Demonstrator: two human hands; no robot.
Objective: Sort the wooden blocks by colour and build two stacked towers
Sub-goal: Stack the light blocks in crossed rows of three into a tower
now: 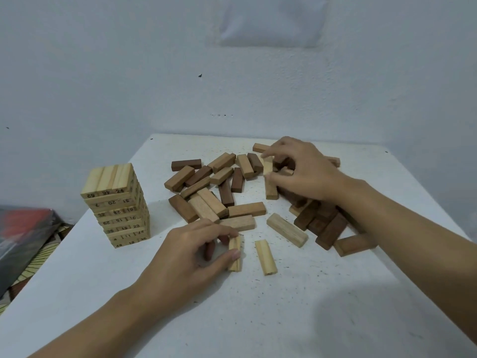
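Note:
A tower of pale numbered blocks (117, 202) stands at the left of the white table (258, 319). A loose heap of brown and dark brown blocks (219, 189) lies across the middle and right. My left hand (191, 254) pinches a pale block (235, 253) that lies on the table near the front. Another pale block (265, 257) lies just right of it. My right hand (302, 167) reaches into the far part of the heap and pinches a pale block (268, 165) between thumb and fingers.
A larger light block (287, 229) lies between my hands. Dark blocks (325, 223) pile under my right forearm. The wall (232, 73) rises right behind the table. A dark bag and patterned cloth (25, 241) lie beyond the left table edge.

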